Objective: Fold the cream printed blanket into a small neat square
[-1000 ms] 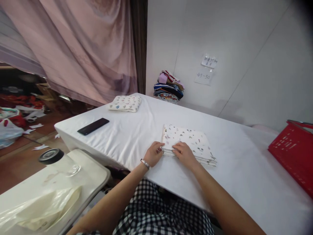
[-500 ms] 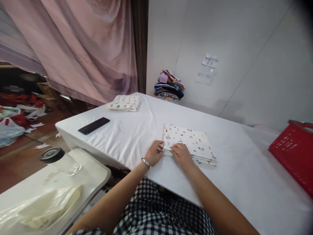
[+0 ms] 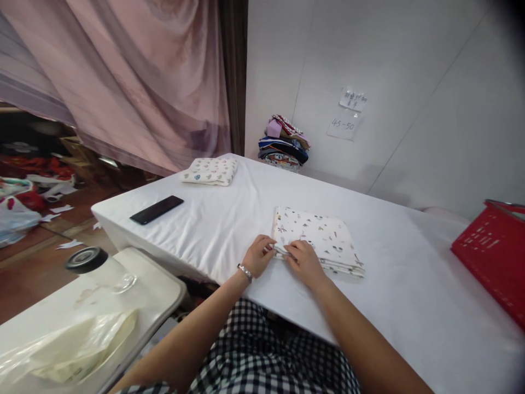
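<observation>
A folded white cloth (image 3: 320, 232) with a small scattered print lies in layers on the white-covered table (image 3: 394, 257). At its near left corner, my left hand (image 3: 258, 256) pinches the edge, a bracelet on the wrist. Close beside it, my right hand (image 3: 304, 261) has its thumb and fingers closed on the near edge of the same cloth. The fingers partly hide the layers there. Farther back on the left rests a second folded cloth (image 3: 210, 171), white with a grey, blue and red print.
A black phone-like slab (image 3: 157, 210) lies at the table's left. A red basket (image 3: 490, 257) stands at the right edge. Behind the table is a pile of folded fabrics (image 3: 284, 145). A lidded clear jar (image 3: 100, 268) lies on the side table (image 3: 159, 279) with a plastic bag (image 3: 82, 350).
My right hand has shifted slightly left along the cloth's near edge, closer to my left hand. The left hand stays at the corner, and the cloth lies in the same place.
</observation>
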`<control>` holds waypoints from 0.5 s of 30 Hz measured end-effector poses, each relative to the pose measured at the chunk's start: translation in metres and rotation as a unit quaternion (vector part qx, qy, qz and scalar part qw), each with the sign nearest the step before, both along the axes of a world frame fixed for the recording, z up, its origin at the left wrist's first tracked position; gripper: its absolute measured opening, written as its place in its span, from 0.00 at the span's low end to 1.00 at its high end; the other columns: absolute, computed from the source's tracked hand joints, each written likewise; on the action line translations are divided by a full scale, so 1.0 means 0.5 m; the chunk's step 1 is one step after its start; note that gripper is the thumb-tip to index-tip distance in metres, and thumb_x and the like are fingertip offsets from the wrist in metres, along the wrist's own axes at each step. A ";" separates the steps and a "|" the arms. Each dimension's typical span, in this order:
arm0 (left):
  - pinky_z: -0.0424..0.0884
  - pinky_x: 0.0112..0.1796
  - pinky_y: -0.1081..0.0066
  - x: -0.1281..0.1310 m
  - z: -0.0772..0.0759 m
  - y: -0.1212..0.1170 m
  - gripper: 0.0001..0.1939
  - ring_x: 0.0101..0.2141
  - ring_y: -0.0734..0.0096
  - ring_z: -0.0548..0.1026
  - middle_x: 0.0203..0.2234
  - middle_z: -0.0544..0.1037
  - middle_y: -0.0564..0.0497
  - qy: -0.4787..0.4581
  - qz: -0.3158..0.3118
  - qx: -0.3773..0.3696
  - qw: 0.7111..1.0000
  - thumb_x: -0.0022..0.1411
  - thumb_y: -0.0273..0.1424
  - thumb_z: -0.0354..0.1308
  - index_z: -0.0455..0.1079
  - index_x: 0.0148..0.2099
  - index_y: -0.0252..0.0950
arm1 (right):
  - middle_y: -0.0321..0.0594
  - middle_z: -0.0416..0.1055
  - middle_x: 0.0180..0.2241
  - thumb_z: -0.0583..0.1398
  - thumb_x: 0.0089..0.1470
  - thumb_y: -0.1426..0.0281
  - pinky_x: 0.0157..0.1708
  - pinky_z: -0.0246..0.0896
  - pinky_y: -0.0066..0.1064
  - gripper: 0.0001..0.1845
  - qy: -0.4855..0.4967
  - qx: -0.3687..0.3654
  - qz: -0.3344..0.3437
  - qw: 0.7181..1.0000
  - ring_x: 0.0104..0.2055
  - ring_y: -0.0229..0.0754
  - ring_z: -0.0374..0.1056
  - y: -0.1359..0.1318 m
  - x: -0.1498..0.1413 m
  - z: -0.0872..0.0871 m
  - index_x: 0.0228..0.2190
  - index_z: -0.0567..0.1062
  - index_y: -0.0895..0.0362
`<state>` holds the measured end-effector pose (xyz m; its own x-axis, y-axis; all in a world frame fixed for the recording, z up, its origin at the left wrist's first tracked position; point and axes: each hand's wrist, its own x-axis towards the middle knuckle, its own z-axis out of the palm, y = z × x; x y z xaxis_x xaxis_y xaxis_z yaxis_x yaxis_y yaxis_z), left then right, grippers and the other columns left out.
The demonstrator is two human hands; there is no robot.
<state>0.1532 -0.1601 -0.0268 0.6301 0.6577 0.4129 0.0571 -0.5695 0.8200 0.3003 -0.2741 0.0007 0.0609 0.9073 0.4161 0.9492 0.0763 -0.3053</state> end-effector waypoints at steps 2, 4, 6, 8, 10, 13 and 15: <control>0.70 0.30 0.76 0.000 0.002 0.000 0.09 0.29 0.80 0.69 0.36 0.67 0.52 0.004 0.003 -0.002 1.000 0.53 0.26 0.55 0.68 0.39 0.38 | 0.41 0.67 0.36 0.53 0.56 0.66 0.40 0.55 0.36 0.13 0.015 0.000 -0.004 1.000 0.39 0.43 0.60 0.000 0.000 0.001 0.41 0.72 0.53; 0.70 0.29 0.76 0.001 0.005 0.000 0.08 0.29 0.80 0.69 0.36 0.67 0.53 0.008 0.011 -0.001 1.000 0.53 0.27 0.55 0.68 0.38 0.38 | 0.41 0.67 0.36 0.53 0.56 0.66 0.40 0.55 0.35 0.12 0.019 -0.004 -0.005 1.000 0.39 0.43 0.60 0.001 -0.002 0.003 0.41 0.72 0.54; 0.69 0.29 0.76 0.004 0.010 -0.002 0.07 0.28 0.80 0.69 0.35 0.68 0.53 0.011 0.019 0.006 1.000 0.54 0.27 0.54 0.68 0.37 0.38 | 0.41 0.67 0.36 0.54 0.55 0.66 0.40 0.55 0.35 0.12 0.012 -0.009 -0.009 1.000 0.39 0.43 0.60 0.003 -0.005 0.005 0.41 0.72 0.54; 0.68 0.29 0.76 0.006 0.013 -0.004 0.06 0.28 0.80 0.68 0.33 0.68 0.54 0.011 0.023 0.017 1.000 0.55 0.28 0.54 0.68 0.37 0.38 | 0.41 0.67 0.36 0.54 0.55 0.66 0.40 0.55 0.35 0.12 0.005 -0.010 -0.016 1.000 0.39 0.43 0.60 0.007 -0.008 0.007 0.41 0.72 0.54; 0.68 0.29 0.76 0.007 0.016 -0.006 0.06 0.28 0.79 0.68 0.33 0.68 0.54 0.009 0.028 0.024 0.999 0.55 0.29 0.53 0.67 0.37 0.39 | 0.41 0.67 0.35 0.53 0.56 0.67 0.40 0.55 0.34 0.11 0.010 -0.003 -0.021 1.000 0.39 0.43 0.60 0.011 -0.008 0.008 0.39 0.72 0.54; 0.67 0.29 0.75 0.004 0.022 -0.011 0.07 0.27 0.79 0.69 0.31 0.68 0.55 0.033 0.067 0.014 0.997 0.54 0.32 0.56 0.66 0.37 0.39 | 0.42 0.67 0.35 0.50 0.58 0.69 0.39 0.55 0.34 0.12 0.024 0.033 -0.028 0.999 0.39 0.42 0.60 0.014 -0.002 0.010 0.38 0.72 0.55; 0.66 0.29 0.74 0.001 0.026 -0.015 0.09 0.26 0.79 0.68 0.29 0.68 0.56 0.075 0.089 0.015 0.993 0.52 0.35 0.59 0.65 0.35 0.38 | 0.42 0.67 0.35 0.49 0.58 0.68 0.39 0.55 0.34 0.13 0.021 0.048 -0.033 0.998 0.39 0.43 0.60 0.012 0.002 0.010 0.38 0.72 0.56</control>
